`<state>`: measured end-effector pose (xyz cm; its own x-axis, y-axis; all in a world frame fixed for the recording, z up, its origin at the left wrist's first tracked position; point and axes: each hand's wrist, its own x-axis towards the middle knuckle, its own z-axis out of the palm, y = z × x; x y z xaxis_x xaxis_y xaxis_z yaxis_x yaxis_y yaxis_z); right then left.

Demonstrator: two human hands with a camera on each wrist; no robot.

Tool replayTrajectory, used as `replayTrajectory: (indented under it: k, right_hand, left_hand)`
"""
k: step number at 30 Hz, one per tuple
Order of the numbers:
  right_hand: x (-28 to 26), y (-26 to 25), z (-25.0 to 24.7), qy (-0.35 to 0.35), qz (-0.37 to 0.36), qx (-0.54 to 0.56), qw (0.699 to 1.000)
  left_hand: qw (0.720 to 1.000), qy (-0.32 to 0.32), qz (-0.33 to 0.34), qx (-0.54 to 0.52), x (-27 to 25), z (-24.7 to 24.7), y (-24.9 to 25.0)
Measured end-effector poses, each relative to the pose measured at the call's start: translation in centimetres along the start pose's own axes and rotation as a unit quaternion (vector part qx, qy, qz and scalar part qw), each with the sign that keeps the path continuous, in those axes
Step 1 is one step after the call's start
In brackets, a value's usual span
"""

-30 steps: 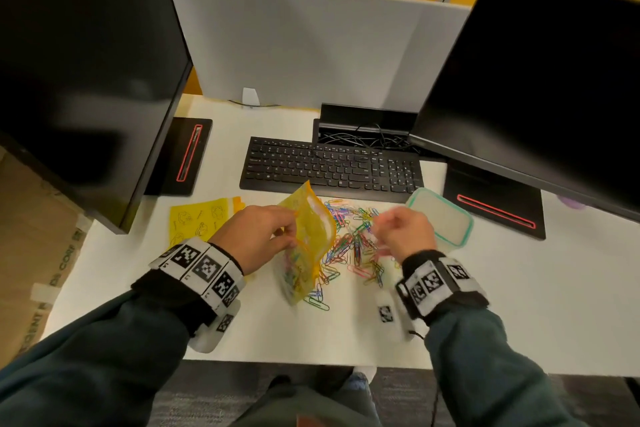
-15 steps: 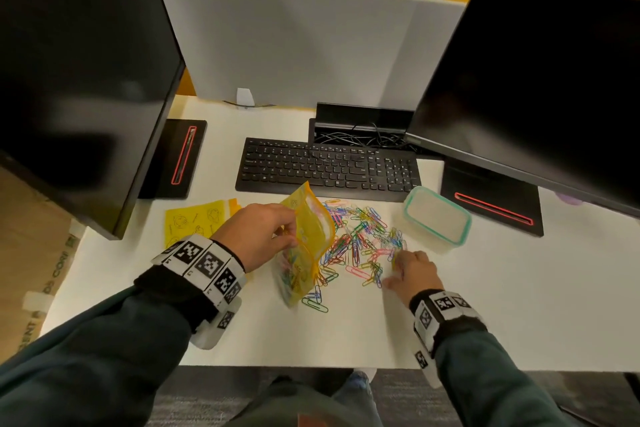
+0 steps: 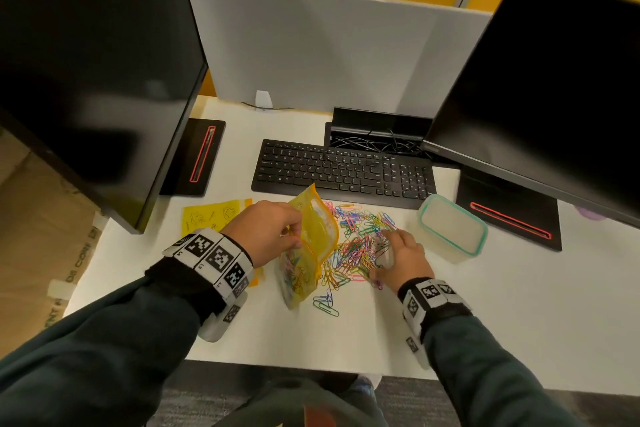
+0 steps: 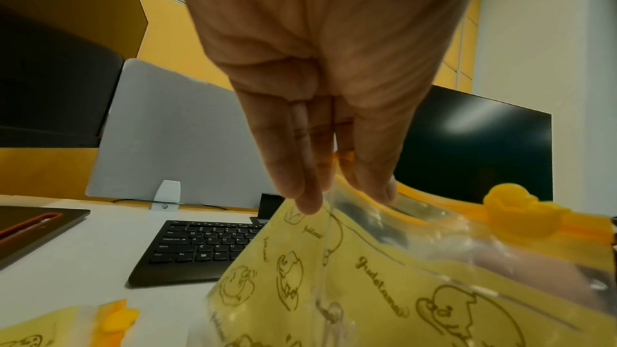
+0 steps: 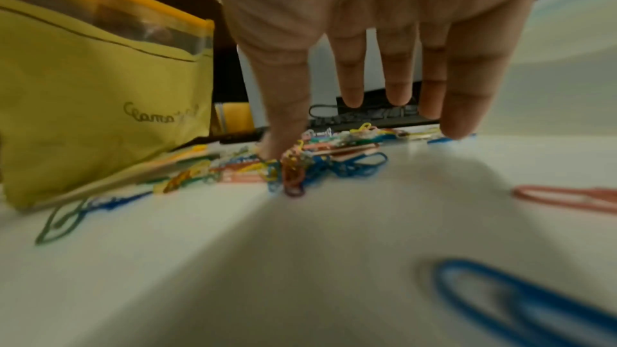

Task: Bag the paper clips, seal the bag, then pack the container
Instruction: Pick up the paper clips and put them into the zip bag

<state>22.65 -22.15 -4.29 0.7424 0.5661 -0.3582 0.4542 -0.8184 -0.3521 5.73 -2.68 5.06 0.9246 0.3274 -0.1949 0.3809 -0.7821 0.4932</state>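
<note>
Both arms come in from the bottom, dark sleeves with marker bands strapped round the wrists. Left hand [image 3: 266, 231] is raised a bit off the tabletop [image 3: 519, 305], back of the hand up, fingers [image 4: 302, 168] held together and pointing down with the thumb pinching against them on the edge of the bag [image 3: 310, 246]. Right hand [image 3: 401, 258] is low, palm down, fingers [image 5: 350, 75] spread and mostly straight, thumb and little finger tips down among the paper clips [image 3: 356, 236].
</note>
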Motion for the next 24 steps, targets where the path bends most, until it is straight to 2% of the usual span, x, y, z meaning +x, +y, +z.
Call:
replayTrajectory:
  k: [4,9,17,24]
  right_hand:
    - [0.2,0.0,0.0,-0.083,-0.019,-0.056,0.995]
    - [0.0,-1.4,1.3,-0.01,-0.04,-0.045,0.998]
    - [-0.1,-2.1,0.9,0.014,-0.02,-0.031,0.999]
    - [0.1,-2.4,-1.3,0.086,0.037,0.119,0.988]
  left_hand:
    - [1.0,-0.018,-0.011,0.016,0.1,0.2,-0.1]
    - [1.0,-0.015,-0.012,0.009,0.1,0.2,-0.2]
    - [1.0,0.001,-0.004,0.001,0.4,0.8,0.0]
    - [1.0,0.002,-0.005,-0.013,0.2,1.2,-0.5]
